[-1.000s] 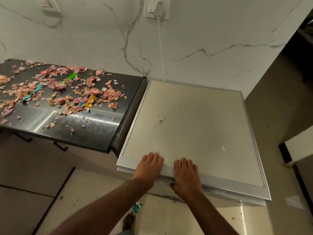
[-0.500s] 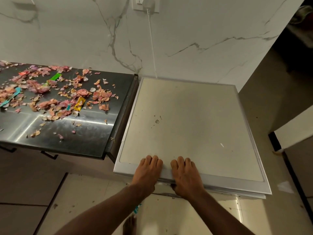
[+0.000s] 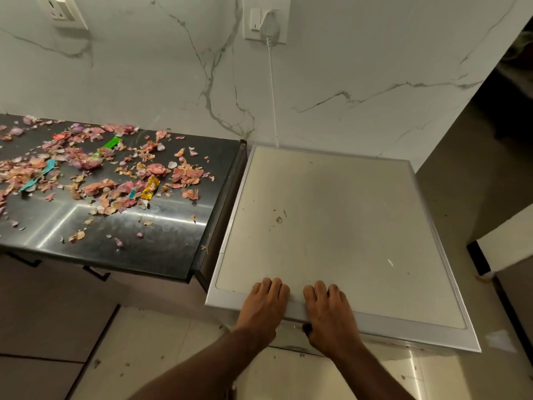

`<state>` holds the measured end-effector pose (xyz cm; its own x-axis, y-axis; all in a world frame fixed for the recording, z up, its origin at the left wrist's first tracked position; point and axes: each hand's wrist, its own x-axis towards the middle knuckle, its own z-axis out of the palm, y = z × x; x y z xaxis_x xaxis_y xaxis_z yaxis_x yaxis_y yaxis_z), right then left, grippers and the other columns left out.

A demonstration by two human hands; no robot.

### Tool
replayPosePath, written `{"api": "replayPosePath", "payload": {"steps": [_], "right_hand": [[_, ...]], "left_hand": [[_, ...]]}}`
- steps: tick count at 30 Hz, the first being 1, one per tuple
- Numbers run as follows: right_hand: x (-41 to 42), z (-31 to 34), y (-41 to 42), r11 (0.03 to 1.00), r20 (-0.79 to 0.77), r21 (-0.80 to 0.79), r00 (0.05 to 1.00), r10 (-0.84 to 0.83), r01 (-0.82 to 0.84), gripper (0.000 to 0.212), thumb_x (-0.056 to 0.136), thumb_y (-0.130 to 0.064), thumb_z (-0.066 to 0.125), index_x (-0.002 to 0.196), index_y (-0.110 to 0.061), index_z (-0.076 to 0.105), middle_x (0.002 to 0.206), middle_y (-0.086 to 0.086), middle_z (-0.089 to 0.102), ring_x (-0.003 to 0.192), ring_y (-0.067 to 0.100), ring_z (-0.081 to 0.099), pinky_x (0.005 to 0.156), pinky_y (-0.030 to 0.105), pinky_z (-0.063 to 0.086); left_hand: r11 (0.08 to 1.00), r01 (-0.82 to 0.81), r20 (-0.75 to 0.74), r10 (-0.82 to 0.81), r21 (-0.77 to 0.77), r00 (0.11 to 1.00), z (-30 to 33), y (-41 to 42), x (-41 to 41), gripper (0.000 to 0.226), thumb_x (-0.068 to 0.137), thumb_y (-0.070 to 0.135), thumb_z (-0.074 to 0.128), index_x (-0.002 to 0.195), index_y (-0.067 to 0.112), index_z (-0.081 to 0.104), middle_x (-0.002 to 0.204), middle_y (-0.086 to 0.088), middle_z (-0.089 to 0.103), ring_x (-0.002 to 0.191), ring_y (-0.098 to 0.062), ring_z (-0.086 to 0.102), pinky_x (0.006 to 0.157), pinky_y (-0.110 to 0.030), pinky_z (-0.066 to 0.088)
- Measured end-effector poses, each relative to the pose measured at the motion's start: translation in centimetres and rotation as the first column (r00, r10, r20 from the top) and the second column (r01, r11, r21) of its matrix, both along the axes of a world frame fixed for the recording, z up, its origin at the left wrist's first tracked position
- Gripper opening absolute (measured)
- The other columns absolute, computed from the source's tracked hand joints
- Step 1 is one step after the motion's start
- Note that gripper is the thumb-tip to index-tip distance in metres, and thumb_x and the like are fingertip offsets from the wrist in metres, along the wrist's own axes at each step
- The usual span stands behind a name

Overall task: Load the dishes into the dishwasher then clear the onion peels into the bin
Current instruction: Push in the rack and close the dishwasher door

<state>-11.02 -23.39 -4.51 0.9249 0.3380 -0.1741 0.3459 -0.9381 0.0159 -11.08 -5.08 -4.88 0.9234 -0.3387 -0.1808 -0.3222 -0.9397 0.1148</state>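
Note:
The white dishwasher [image 3: 331, 226] stands to the right of the counter, and only its flat top shows. Both my hands are at its front top edge. My left hand [image 3: 264, 303] lies with its fingers flat on the top and its thumb hidden. My right hand [image 3: 327, 310] has its fingers on the top and its thumb tucked under the front lip, pinching the edge. Pink onion peels [image 3: 121, 174] are scattered over the dark steel counter [image 3: 138, 241] at the left. No dishes and no bin are in view.
Among the peels lie a yellow wrapper [image 3: 150, 187], a green scrap [image 3: 111, 143] and teal scraps [image 3: 43, 174]. A white plug and cable [image 3: 271, 82] run down the marble wall behind the dishwasher. Tiled floor lies below, and a white cabinet edge [image 3: 501, 241] is at the right.
Both hands have stayed on the dishwasher's front top edge. Only my view has shifted a little, first left, then back up towards the wall.

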Motion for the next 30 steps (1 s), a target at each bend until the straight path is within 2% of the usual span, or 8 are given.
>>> {"api": "replayPosePath", "payload": {"steps": [5,8,9,12,14,22,30], "right_hand": [[-0.1,0.5,0.3,1.000,-0.009,-0.022,1.000,-0.022,0.021,0.067,0.057,-0.041,0.085,0.111,-0.016,0.054,0.103,0.008,0.050,0.083,0.027,0.047,0.072,0.040,0.049],[0.1,0.5,0.1,0.998,-0.023,-0.035,0.999,-0.044,0.043,0.072,0.047,-0.040,0.089,0.106,-0.016,0.056,0.098,0.008,0.051,0.078,0.027,0.047,0.066,0.040,0.049],[0.2,0.8,0.3,0.998,-0.037,-0.043,0.998,-0.044,0.042,0.072,0.048,-0.041,0.089,0.107,-0.016,0.056,0.100,0.008,0.051,0.080,0.027,0.048,0.067,0.040,0.049],[0.6,1.5,0.6,0.998,-0.037,-0.056,0.999,-0.021,0.019,0.068,0.070,-0.043,0.080,0.125,-0.019,0.047,0.119,0.006,0.051,0.098,0.025,0.050,0.085,0.037,0.049],[0.8,1.9,0.9,0.998,-0.043,-0.069,0.999,0.001,-0.004,0.068,0.077,-0.043,0.078,0.130,-0.021,0.043,0.125,0.005,0.048,0.105,0.024,0.050,0.090,0.035,0.047],[1.1,2.2,0.9,0.999,-0.079,-0.045,0.997,-0.001,-0.003,0.080,0.077,-0.055,0.075,0.139,-0.022,0.038,0.133,0.003,0.047,0.113,0.022,0.049,0.094,0.033,0.046],[1.8,2.4,1.0,0.999,-0.148,-0.044,0.989,0.002,-0.008,0.085,0.071,-0.064,0.075,0.136,-0.021,0.040,0.138,0.004,0.047,0.122,0.028,0.048,0.096,0.042,0.045]], "left_hand": [[1.000,-0.001,0.007,0.000,0.013,1.000,0.6,-0.3,-0.1,0.066,0.082,0.014,0.078,0.135,0.014,0.039,0.129,-0.007,0.044,0.113,-0.024,0.043,0.105,-0.038,0.039],[1.000,0.004,0.003,-0.004,0.004,1.000,0.9,-0.5,-0.2,0.067,0.081,0.015,0.080,0.134,0.014,0.039,0.129,-0.007,0.046,0.113,-0.025,0.044,0.105,-0.040,0.041],[1.000,0.001,0.001,-0.001,-0.001,1.000,1.1,-0.4,-0.3,0.067,0.080,0.015,0.081,0.133,0.015,0.040,0.128,-0.007,0.046,0.112,-0.025,0.045,0.104,-0.040,0.042],[1.000,-0.001,-0.006,0.001,-0.013,1.000,1.9,-0.2,-0.2,0.069,0.078,0.014,0.082,0.132,0.014,0.039,0.129,-0.008,0.045,0.113,-0.027,0.045,0.105,-0.041,0.042],[1.000,0.005,-0.004,-0.005,-0.011,1.000,2.3,0.2,-0.4,0.069,0.078,0.012,0.082,0.133,0.013,0.040,0.130,-0.009,0.045,0.115,-0.028,0.044,0.105,-0.041,0.041],[1.000,-0.005,-0.024,0.005,0.014,1.000,2.1,0.5,-0.6,0.071,0.079,0.009,0.081,0.136,0.012,0.039,0.134,-0.011,0.044,0.120,-0.029,0.043,0.109,-0.043,0.040],[0.994,0.026,-0.072,-0.018,0.107,0.997,1.9,0.2,0.6,0.068,0.078,0.001,0.075,0.136,0.009,0.041,0.138,-0.015,0.043,0.124,-0.035,0.042,0.107,-0.045,0.039]]}}
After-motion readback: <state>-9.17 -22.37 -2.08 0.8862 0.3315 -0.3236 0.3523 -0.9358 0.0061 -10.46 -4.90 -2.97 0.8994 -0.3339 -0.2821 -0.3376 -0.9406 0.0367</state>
